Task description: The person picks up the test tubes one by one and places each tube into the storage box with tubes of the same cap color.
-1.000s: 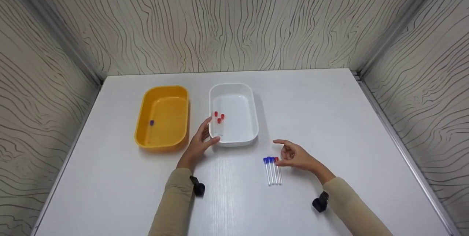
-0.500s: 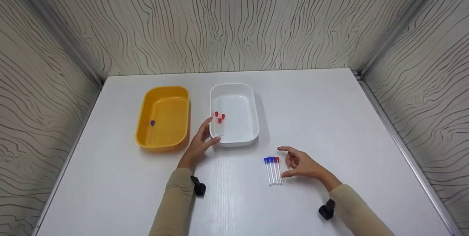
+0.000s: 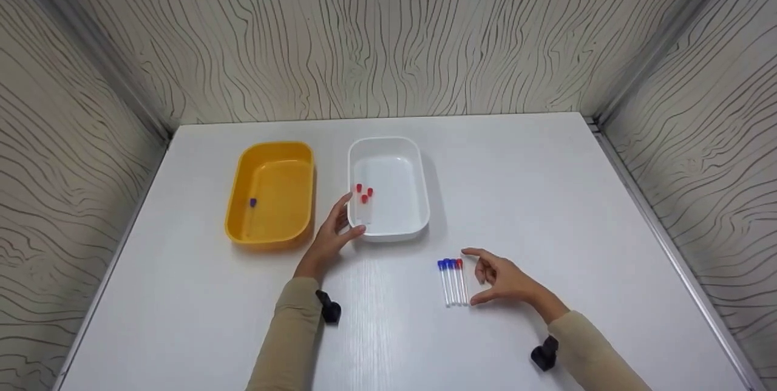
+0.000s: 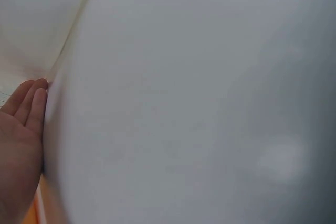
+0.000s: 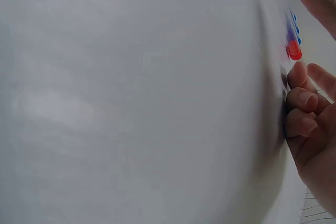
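Observation:
My left hand [image 3: 328, 240] rests against the near left corner of a white tray [image 3: 421, 197], its thumb by the front rim and its straight fingers [image 4: 37, 109] along the side wall. In that tray lie three red-capped tubes [image 3: 364, 199]. My right hand [image 3: 508, 282] is beside a row of capped clear test tubes on the table: three blue-capped tubes [image 3: 448, 285] and a red-capped test tube [image 3: 463, 283] nearest the hand. Index finger and thumb are spread apart at the red-capped tube's two ends, while the other fingers curl loosely, holding nothing.
Left of the white tray stands a yellow tray [image 3: 282, 187] with one blue-capped tube [image 3: 252, 203] inside. Everything sits on a white table [image 3: 522, 184] enclosed by wood-patterned panels [image 3: 376, 33] at the back and sides.
My right hand has moved toward me and slightly right, its thumb sliding from the red cap down to the tube's lower end. My left hand stays at the white tray.

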